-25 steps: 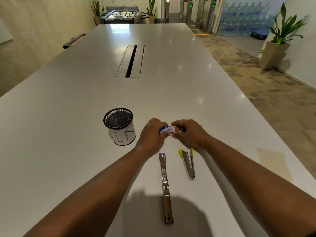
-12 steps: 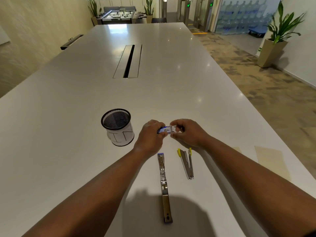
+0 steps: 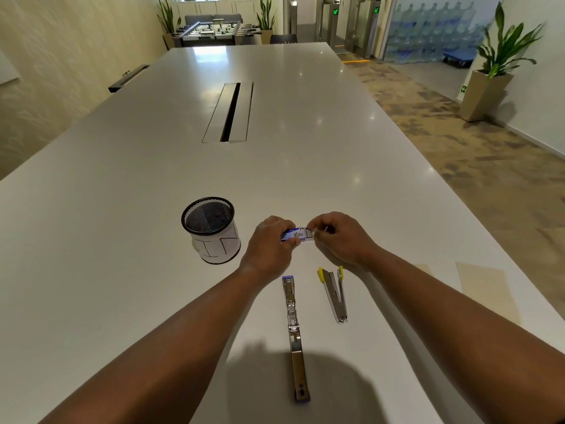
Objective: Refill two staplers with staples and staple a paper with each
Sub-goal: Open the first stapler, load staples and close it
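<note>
A small blue and white staple box [image 3: 297, 234] is held just above the white table [image 3: 122, 209] between both hands. My left hand [image 3: 270, 244] grips its left end. The fingertips of my right hand [image 3: 339, 237] pinch the inner tray, which sticks out at the box's right end. Nearer to me lies a long metal stapler with purple ends [image 3: 294, 335], swung fully open and flat. To its right a smaller stapler with yellow tips [image 3: 334, 293] lies partly open. Beige paper sheets [image 3: 486, 289] rest by the table's right edge.
A black mesh cup [image 3: 211, 229] wrapped in white paper with handwriting stands left of my hands. A cable slot [image 3: 229, 113] runs down the table's middle. The table's right edge drops to a carpeted floor with a potted plant [image 3: 492, 68].
The inner tray of the staple box has slid out a little to the right between my fingers. Both staplers stay where they were.
</note>
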`<state>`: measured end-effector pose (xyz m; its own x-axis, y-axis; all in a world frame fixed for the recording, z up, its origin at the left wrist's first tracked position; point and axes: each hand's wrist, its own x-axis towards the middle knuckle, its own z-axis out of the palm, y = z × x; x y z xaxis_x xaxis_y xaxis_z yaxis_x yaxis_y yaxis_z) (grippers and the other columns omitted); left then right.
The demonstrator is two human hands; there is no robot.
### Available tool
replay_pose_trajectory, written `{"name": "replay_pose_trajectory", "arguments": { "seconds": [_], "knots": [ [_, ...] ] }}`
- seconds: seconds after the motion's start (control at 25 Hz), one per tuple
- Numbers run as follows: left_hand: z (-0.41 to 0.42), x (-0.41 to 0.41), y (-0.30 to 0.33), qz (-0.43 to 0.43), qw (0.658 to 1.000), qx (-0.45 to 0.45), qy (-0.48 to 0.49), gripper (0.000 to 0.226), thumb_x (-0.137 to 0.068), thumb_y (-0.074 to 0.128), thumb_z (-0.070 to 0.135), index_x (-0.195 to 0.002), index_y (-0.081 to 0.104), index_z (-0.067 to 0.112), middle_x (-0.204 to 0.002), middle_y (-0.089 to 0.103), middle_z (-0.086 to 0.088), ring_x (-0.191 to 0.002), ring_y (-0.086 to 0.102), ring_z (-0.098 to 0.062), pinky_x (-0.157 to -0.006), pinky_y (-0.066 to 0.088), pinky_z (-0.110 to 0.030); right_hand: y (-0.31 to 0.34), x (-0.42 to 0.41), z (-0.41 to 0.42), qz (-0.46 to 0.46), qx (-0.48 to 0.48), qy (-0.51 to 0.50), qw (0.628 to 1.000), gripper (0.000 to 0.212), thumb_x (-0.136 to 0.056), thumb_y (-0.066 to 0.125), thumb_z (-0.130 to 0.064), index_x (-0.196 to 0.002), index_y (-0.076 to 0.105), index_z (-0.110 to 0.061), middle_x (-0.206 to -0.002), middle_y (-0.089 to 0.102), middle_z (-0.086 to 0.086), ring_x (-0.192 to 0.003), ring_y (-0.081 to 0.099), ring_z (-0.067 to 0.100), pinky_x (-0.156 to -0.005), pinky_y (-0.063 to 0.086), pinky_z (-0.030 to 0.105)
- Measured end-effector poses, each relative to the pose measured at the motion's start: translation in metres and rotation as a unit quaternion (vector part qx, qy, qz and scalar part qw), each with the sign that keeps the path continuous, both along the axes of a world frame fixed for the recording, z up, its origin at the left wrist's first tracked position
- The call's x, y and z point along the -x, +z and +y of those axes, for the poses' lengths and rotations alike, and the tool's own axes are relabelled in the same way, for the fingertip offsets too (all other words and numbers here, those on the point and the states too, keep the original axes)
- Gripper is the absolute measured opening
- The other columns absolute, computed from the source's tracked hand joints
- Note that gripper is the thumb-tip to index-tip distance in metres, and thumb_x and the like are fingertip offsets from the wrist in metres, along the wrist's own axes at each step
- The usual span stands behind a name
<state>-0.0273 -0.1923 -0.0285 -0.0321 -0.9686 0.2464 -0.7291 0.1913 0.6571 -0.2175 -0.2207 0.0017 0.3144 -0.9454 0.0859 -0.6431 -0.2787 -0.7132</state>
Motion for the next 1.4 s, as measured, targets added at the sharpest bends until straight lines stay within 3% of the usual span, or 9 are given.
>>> {"name": "replay_pose_trajectory", "arguments": {
  "seconds": [0.12, 0.4, 0.52, 0.76, 1.0, 1.24, 1.4],
  "knots": [
    [0.000, 0.000, 0.001, -0.001, 1.000, 0.003, -0.002, 0.020, -0.094, 0.070, 0.024, -0.113, 0.071, 0.018, -0.101, 0.060, 0.004, -0.093, 0.055, -0.014, -0.076, 0.047, -0.027, -0.001, -0.003, -0.001, -0.006, -0.005, -0.030, 1.000, 0.011, -0.095, 0.063, -0.022, -0.088, 0.072, -0.018, -0.082, 0.069, -0.002, -0.071, 0.056, 0.011, -0.066, 0.046, 0.031],
    [0.000, 0.000, 0.001, 0.000, 1.000, 0.009, -0.004, 0.019, -0.094, 0.071, 0.024, -0.112, 0.071, 0.018, -0.099, 0.058, 0.006, -0.091, 0.054, -0.014, -0.073, 0.043, -0.024, 0.001, -0.016, -0.006, 0.029, -0.029, -0.085, 0.996, 0.026, -0.089, 0.067, -0.028, -0.078, 0.070, -0.005, -0.076, 0.067, 0.003, -0.072, 0.058, 0.021, -0.075, 0.052, 0.046],
    [0.000, 0.000, 0.002, 0.006, 1.000, 0.009, -0.005, 0.020, -0.093, 0.071, 0.025, -0.112, 0.072, 0.018, -0.099, 0.058, 0.006, -0.090, 0.055, -0.015, -0.073, 0.045, -0.027, 0.000, -0.016, -0.006, 0.014, -0.033, -0.079, 0.996, 0.024, -0.087, 0.070, -0.030, -0.073, 0.064, -0.012, -0.077, 0.067, 0.002, -0.071, 0.056, 0.019, -0.074, 0.052, 0.044],
    [0.000, 0.001, 0.000, 0.003, 1.000, 0.008, -0.006, 0.022, -0.094, 0.070, 0.024, -0.115, 0.071, 0.016, -0.100, 0.057, 0.005, -0.091, 0.055, -0.015, -0.078, 0.052, -0.033, 0.000, -0.006, -0.003, -0.019, -0.012, -0.022, 1.000, 0.006, -0.091, 0.069, -0.023, -0.089, 0.074, -0.020, -0.082, 0.070, -0.002, -0.069, 0.054, 0.010, -0.068, 0.049, 0.037],
    [0.000, 0.000, 0.001, 0.007, 1.000, 0.003, -0.006, 0.023, -0.094, 0.070, 0.024, -0.115, 0.071, 0.016, -0.100, 0.057, 0.005, -0.093, 0.055, -0.017, -0.081, 0.054, -0.039, 0.003, -0.006, -0.007, -0.008, -0.032, -0.008, 0.999, 0.006, -0.091, 0.069, -0.020, -0.086, 0.071, -0.021, -0.087, 0.071, -0.003, -0.078, 0.060, 0.015, -0.072, 0.051, 0.037],
    [-0.001, 0.000, 0.001, 0.009, 1.000, 0.001, -0.006, 0.022, -0.093, 0.070, 0.024, -0.114, 0.071, 0.016, -0.100, 0.058, 0.004, -0.092, 0.055, -0.017, -0.081, 0.055, -0.041, 0.011, -0.006, -0.011, -0.046, -0.080, -0.006, 0.996, 0.011, -0.089, 0.072, -0.015, -0.079, 0.071, -0.019, -0.085, 0.070, -0.003, -0.078, 0.061, 0.014, -0.068, 0.050, 0.027],
    [-0.001, 0.000, 0.001, 0.009, 1.000, -0.004, -0.007, 0.022, -0.094, 0.069, 0.024, -0.115, 0.071, 0.016, -0.101, 0.059, 0.004, -0.093, 0.055, -0.017, -0.083, 0.055, -0.041, 0.020, 0.000, -0.011, -0.104, -0.132, -0.015, 0.986, 0.017, -0.090, 0.065, -0.005, -0.077, 0.073, -0.014, -0.082, 0.071, 0.001, -0.078, 0.062, 0.017, -0.070, 0.051, 0.028]
  ]
}}
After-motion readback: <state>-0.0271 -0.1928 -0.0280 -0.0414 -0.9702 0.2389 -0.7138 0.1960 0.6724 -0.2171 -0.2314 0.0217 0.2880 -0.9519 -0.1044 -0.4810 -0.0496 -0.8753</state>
